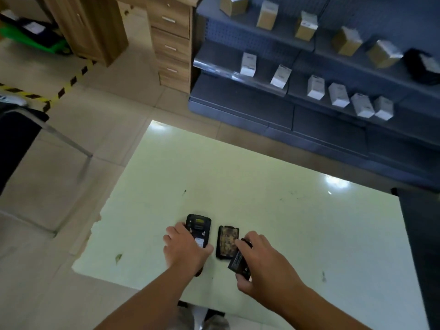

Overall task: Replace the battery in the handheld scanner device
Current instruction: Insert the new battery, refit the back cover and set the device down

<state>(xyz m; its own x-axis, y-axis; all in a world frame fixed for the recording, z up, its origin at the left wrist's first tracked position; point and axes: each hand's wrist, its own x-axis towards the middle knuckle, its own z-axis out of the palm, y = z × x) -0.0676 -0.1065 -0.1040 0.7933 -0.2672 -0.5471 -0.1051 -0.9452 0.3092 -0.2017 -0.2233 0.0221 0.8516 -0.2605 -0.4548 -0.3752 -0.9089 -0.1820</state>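
One handheld scanner (198,228) is being lain flat on the pale green table (285,210), back side up, with its battery bay exposed. It is being pressed down by the left hand (184,250), whose fingers (170,236) are being curled over the scanner's left edge while the thumb is being hooked round its right edge, so the device is being gripped. Just to the right, one dark back cover (226,241) is being rested flat on the table, apart from the scanner, its mottled inner face turned up. Further right, one black battery (239,262) is being held tilted above the table by the right hand (259,260), pinched between the thumb below and the fingers (242,245) above; its upper end is being overlapped with the cover's right edge. Two forearms are being extended from the bottom edge.
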